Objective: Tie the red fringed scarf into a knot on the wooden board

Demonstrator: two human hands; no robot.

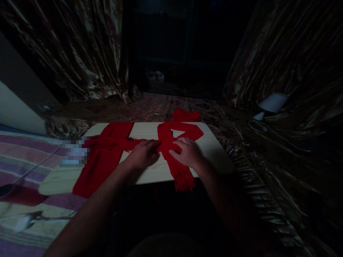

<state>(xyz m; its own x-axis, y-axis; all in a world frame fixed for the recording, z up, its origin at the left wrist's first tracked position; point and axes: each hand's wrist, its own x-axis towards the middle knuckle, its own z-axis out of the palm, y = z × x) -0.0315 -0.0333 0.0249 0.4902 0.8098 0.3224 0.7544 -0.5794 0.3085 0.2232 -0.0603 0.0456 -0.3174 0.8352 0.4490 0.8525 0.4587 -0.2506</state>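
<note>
A red fringed scarf (164, 137) lies looped and crossed over itself on a pale wooden low table (150, 175). Its fringe (184, 178) hangs over the near edge. My right hand (187, 151) rests on the crossing with fingers spread and thumb apart. To the left, my left hand (144, 154) lies palm down over a narrow red strip, its fingertips touching the scarf and the thumb held apart. A wider red cloth band (104, 162) runs across the table's left part, with a fringed red strip lying over it.
More red fabric (186, 115) sits just beyond the table's far edge. A blurred-out item (73, 153) lies on the left end. Striped bedding (21, 153) with cables is at left. A small white lamp (273, 102) stands at right, its cord trailing. Dark patterned curtains (99, 43) hang behind.
</note>
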